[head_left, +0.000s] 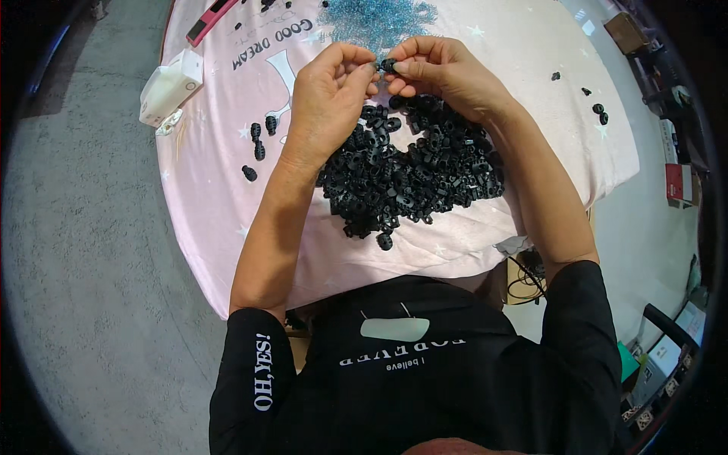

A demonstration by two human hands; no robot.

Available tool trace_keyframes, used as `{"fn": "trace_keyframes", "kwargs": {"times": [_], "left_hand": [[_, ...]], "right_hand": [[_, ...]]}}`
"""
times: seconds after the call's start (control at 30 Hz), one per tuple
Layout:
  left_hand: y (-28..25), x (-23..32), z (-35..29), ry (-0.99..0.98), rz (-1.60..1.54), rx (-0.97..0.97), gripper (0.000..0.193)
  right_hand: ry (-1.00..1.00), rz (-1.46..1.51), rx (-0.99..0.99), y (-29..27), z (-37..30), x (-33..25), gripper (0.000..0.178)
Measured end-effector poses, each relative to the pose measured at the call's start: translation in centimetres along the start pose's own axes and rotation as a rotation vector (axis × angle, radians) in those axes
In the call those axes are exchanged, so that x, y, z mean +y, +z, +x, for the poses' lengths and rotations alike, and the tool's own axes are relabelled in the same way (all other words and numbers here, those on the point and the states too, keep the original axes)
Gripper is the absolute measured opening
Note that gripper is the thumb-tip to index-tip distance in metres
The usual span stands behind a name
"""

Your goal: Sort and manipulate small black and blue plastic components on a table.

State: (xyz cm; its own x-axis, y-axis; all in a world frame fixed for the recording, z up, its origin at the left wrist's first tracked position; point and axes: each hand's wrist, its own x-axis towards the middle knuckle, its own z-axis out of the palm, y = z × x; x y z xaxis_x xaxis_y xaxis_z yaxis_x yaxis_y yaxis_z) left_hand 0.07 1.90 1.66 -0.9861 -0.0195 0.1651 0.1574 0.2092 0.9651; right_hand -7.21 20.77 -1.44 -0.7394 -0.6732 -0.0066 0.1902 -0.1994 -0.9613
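Note:
My two hands meet above the far side of a heap of small black plastic pieces, at the edge of a pile of fine, pale blue coil-like bits. Between the thumb and fingers of my right hand is a small rounded black plastic piece. My left hand is closed in a pinch right beside it, its fingertips almost touching the piece. What the left fingertips hold, if anything, is too small to make out.
A pink-and-cream cloth covers the table. Several loose black pieces lie to the left, more at the far right. A white tissue pack and a pink-and-black tool rest near the left edge. Boxes stand beyond the right side.

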Motion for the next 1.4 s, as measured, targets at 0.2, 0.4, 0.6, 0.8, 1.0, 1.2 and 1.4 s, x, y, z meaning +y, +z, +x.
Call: {"fn": "trace_keyframes", "kwargs": {"times": [0.2,0.4,0.6,0.8,1.0,1.2,1.4], "left_hand": [[0.0,-0.2,0.0,-0.029,0.034,0.002,0.012],[0.1,-0.5,-0.1,-0.030,0.039,-0.032,0.013],[0.0,-0.6,-0.1,-0.034,0.066,-0.014,0.010],[-0.1,-0.4,-0.2,0.021,0.149,-0.016,0.007],[0.2,-0.7,-0.5,0.046,0.117,0.015,0.004],[0.4,-0.6,-1.0,0.055,0.211,0.071,0.004],[1.1,0.4,-1.6,0.138,0.328,0.127,0.003]], "right_hand": [[-0.038,-0.054,-0.002,0.0,0.0,0.2,0.022],[-0.071,-0.092,0.015,0.3,-0.1,0.2,0.019],[-0.062,-0.129,0.004,0.3,-0.2,0.0,0.019],[-0.079,-0.139,0.015,0.5,-0.2,0.0,0.017],[-0.135,-0.205,0.002,1.0,-0.3,0.0,0.014],[-0.206,-0.227,0.040,1.8,-0.4,0.1,0.012],[-0.289,-0.327,0.104,2.4,-0.6,0.0,0.014]]}}
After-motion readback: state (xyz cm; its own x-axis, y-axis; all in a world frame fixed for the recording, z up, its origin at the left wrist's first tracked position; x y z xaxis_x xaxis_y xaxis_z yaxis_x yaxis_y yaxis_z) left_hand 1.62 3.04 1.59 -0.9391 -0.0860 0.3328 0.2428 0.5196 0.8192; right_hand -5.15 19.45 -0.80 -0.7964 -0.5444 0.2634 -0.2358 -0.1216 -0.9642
